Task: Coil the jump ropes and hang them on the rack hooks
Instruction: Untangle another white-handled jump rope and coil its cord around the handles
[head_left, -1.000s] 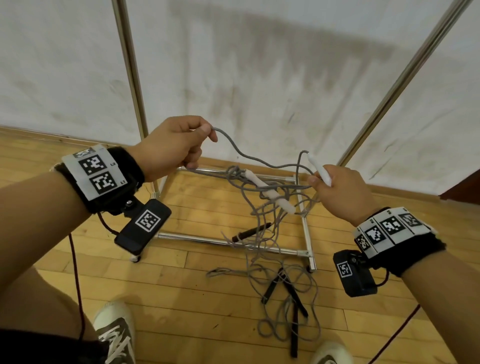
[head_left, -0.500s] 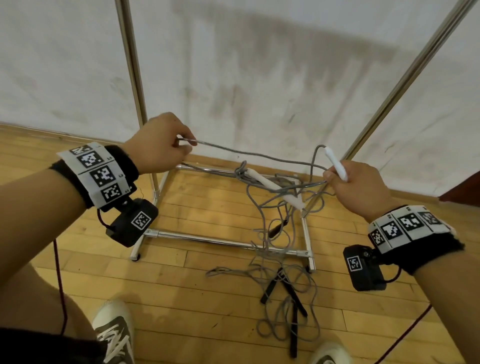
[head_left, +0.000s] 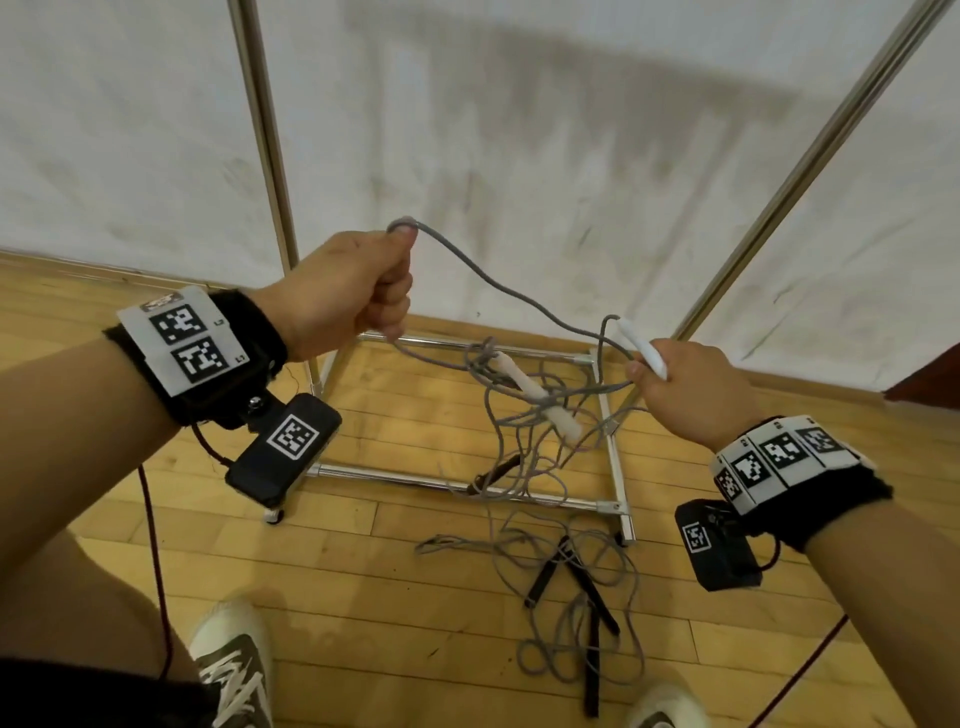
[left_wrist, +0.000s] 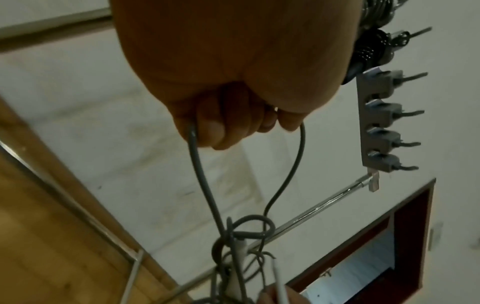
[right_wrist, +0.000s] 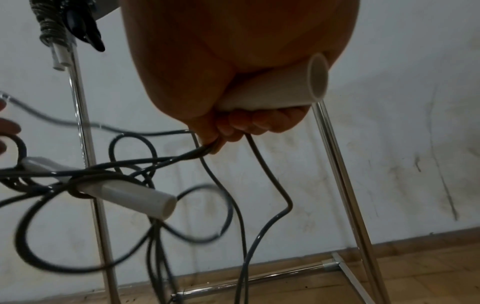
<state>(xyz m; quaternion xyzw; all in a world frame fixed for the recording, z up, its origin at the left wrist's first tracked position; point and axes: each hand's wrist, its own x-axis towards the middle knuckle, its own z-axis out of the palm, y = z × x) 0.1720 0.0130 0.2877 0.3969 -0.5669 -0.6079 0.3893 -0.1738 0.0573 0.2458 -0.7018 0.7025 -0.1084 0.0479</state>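
Note:
My left hand (head_left: 358, 283) is raised and grips a loop of grey jump rope cord (head_left: 498, 283), the fingers curled round it (left_wrist: 228, 127). My right hand (head_left: 675, 379) grips one white handle (head_left: 641, 345) together with several cord strands (right_wrist: 205, 152). The second white handle (head_left: 535, 397) hangs between the hands, knotted into tangled cord (right_wrist: 85, 181). More tangled grey cord with black handles (head_left: 576, 587) lies on the floor. A strip of rack hooks (left_wrist: 384, 121) shows in the left wrist view, the topmost carrying coiled ropes (left_wrist: 374, 47).
The chrome rack frame (head_left: 462, 480) stands on the wooden floor against a white wall, with uprights at left (head_left: 262, 135) and right (head_left: 810, 161). My shoes (head_left: 234, 660) are near the bottom edge. A coiled rope with white handles (right_wrist: 58, 41) hangs by the left upright.
My left hand has risen and moved right, lifting the cord into a slack arc with a loop over its fingers. The right hand dropped slightly, still on the white handle.

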